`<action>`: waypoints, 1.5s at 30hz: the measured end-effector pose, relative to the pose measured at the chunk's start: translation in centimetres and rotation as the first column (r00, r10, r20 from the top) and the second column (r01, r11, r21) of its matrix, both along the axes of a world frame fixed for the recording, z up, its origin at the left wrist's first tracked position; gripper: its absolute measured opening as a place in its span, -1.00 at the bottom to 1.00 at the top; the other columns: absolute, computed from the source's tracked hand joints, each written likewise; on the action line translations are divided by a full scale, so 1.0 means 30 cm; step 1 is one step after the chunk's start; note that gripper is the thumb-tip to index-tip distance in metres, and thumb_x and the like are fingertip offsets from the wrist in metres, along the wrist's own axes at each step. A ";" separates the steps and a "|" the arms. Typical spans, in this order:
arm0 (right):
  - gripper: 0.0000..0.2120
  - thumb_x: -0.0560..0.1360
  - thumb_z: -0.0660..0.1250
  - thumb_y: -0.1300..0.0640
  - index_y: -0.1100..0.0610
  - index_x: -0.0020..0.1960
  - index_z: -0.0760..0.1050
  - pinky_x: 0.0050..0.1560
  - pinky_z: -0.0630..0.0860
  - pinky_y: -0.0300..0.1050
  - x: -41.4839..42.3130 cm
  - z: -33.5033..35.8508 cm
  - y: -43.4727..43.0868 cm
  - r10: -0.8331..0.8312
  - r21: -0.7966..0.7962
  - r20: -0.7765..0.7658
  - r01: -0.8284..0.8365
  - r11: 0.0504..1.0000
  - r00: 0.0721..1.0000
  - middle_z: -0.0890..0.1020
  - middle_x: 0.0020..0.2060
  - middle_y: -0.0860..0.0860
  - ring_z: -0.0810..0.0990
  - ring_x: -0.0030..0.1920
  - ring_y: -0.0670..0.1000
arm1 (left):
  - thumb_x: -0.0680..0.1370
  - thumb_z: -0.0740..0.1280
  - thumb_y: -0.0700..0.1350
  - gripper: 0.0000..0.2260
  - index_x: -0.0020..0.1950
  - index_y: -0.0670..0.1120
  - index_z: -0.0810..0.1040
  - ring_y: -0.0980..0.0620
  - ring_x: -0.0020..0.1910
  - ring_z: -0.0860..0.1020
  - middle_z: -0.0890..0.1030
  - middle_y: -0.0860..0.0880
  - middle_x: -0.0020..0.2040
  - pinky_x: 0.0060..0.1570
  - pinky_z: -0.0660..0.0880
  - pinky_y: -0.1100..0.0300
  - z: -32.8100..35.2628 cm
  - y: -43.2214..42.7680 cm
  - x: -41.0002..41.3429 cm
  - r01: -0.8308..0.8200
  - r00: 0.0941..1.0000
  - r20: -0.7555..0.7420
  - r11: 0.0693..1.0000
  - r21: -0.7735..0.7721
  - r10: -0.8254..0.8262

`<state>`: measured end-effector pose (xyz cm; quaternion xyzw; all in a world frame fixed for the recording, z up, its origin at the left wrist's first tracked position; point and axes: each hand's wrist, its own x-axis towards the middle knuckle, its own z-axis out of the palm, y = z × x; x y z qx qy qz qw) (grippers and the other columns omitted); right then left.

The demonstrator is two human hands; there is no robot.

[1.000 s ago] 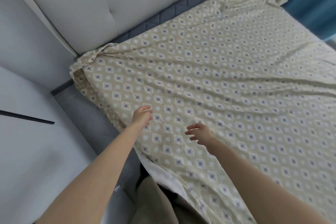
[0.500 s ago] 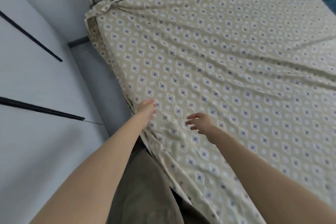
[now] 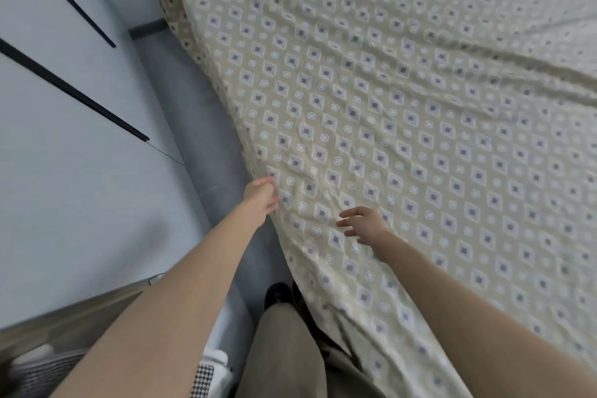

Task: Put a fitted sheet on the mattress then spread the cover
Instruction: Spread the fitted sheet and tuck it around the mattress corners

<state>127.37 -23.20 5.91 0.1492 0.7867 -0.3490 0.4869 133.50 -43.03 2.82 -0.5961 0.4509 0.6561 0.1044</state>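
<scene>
A beige fitted sheet (image 3: 403,113) with a grey diamond and circle pattern lies spread over the mattress, wrinkled, and fills the right of the view. Its left side hangs over the mattress edge. My left hand (image 3: 261,194) grips the sheet at that left edge, with creases fanning out from it. My right hand (image 3: 365,224) hovers just above or on the sheet a little to the right, fingers spread and holding nothing. The mattress itself is hidden under the sheet.
A grey padded bed rail (image 3: 200,126) runs along the sheet's left edge. Close on the left stands a white wardrobe (image 3: 64,155) with black line handles. My trouser leg (image 3: 284,352) and black shoe (image 3: 277,293) fill the narrow gap beside the bed.
The view has swung down along the bed's left side and the headboard has left the frame. Both hands keep the same pose at the sheet's edge.
</scene>
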 end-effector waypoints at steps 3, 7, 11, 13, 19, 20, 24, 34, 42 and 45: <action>-0.80 0.57 0.12 0.28 0.14 0.07 0.50 -0.27 0.35 -0.24 0.063 -0.012 0.049 -0.025 0.009 -0.019 0.025 1.000 1.000 0.64 -0.08 0.03 0.52 -0.22 -0.03 | 0.60 0.11 -0.33 -0.71 0.22 -0.08 0.48 0.07 -0.24 0.51 0.53 -0.05 0.07 -0.17 0.48 0.20 -0.015 0.052 0.044 0.010 1.000 -0.003 1.000 -0.002 -0.010; -0.78 0.56 0.11 0.29 0.14 0.08 0.50 -0.30 0.36 -0.23 0.163 -0.027 0.117 -0.037 0.010 -0.051 0.037 0.999 0.998 0.63 -0.08 0.01 0.52 -0.17 0.00 | 0.60 0.12 -0.31 -0.70 0.27 -0.10 0.48 0.07 -0.24 0.51 0.54 -0.05 0.05 -0.20 0.46 0.23 -0.046 0.141 0.121 0.051 0.998 -0.020 0.999 0.011 -0.051; -0.77 0.56 0.09 0.30 0.13 0.07 0.48 -0.32 0.34 -0.24 0.272 -0.025 0.181 -0.062 0.008 -0.085 0.063 0.998 0.994 0.64 -0.06 0.02 0.52 -0.14 0.02 | 0.61 0.11 -0.32 -0.74 0.17 -0.08 0.49 0.06 -0.23 0.50 0.53 -0.06 0.04 -0.22 0.45 0.23 -0.033 0.228 0.229 0.083 0.996 -0.041 0.996 0.029 -0.081; -0.78 0.57 0.09 0.29 0.13 0.07 0.48 -0.28 0.36 -0.22 0.317 -0.025 0.213 -0.087 -0.001 -0.100 0.087 0.996 0.991 0.63 -0.06 0.01 0.51 -0.13 0.02 | 0.61 0.12 -0.31 -0.77 0.10 -0.08 0.51 0.04 -0.20 0.52 0.53 -0.06 0.05 -0.21 0.47 0.21 -0.031 0.262 0.272 0.105 0.994 -0.039 0.994 0.031 -0.103; -0.77 0.57 0.09 0.30 0.13 0.08 0.49 -0.27 0.37 -0.23 0.486 -0.002 0.365 -0.162 0.006 -0.157 0.165 0.986 0.974 0.63 -0.10 -0.01 0.51 -0.10 0.02 | 0.62 0.10 -0.28 -0.71 0.30 -0.11 0.46 0.01 -0.15 0.52 0.52 -0.08 0.12 -0.15 0.46 0.14 -0.036 0.397 0.437 0.179 0.984 -0.006 0.982 0.053 -0.179; -0.76 0.56 0.10 0.29 0.13 0.08 0.50 -0.27 0.36 -0.22 0.506 -0.004 0.392 -0.168 0.014 -0.165 0.173 0.985 0.972 0.63 -0.10 -0.01 0.51 -0.11 0.01 | 0.62 0.09 -0.28 -0.69 0.33 -0.11 0.44 -0.01 -0.09 0.52 0.51 -0.09 0.14 -0.11 0.45 0.13 -0.037 0.420 0.457 0.191 0.982 -0.002 0.980 0.061 -0.191; -0.76 0.56 0.09 0.29 0.10 0.05 0.50 -0.27 0.36 -0.22 0.583 -0.010 0.513 -0.163 0.062 -0.198 0.178 0.982 0.967 0.63 -0.09 -0.03 0.52 -0.13 -0.01 | 0.64 0.06 -0.24 -0.66 0.39 -0.10 0.39 0.04 -0.18 0.48 0.52 -0.07 0.07 -0.20 0.43 0.17 -0.045 0.538 0.525 0.207 0.977 0.023 0.973 0.099 -0.210; -0.71 0.55 0.08 0.28 0.13 0.15 0.51 -0.14 0.42 -0.13 0.821 -0.075 0.803 -0.027 0.130 -0.300 0.069 0.989 0.954 0.54 0.09 0.04 0.50 -0.02 0.03 | 0.64 0.04 -0.26 -0.63 0.43 -0.09 0.35 0.00 0.00 0.50 0.46 -0.11 0.31 -0.06 0.46 0.16 -0.113 0.844 0.772 0.266 0.964 0.002 0.961 0.074 -0.267; -0.72 0.58 0.14 0.17 0.12 0.27 0.43 -0.05 0.40 -0.12 1.053 -0.161 1.031 -0.031 0.062 -0.417 0.062 0.996 0.908 0.52 0.17 0.05 0.47 0.04 0.01 | 0.63 0.08 -0.28 -0.61 0.46 -0.08 0.29 -0.09 0.23 0.48 0.40 -0.12 0.38 0.09 0.43 0.11 -0.202 1.045 1.044 0.284 0.958 -0.053 0.958 0.044 -0.282; -0.72 0.59 0.14 0.21 0.11 0.28 0.43 -0.03 0.39 -0.13 1.087 -0.215 1.048 -0.008 0.043 -0.526 0.035 0.998 0.851 0.51 0.20 0.01 0.48 0.14 0.01 | 0.63 0.08 -0.28 -0.59 0.48 -0.07 0.26 -0.09 0.26 0.47 0.40 -0.11 0.39 0.09 0.42 0.10 -0.267 1.087 1.087 0.297 0.952 -0.085 0.955 0.015 -0.294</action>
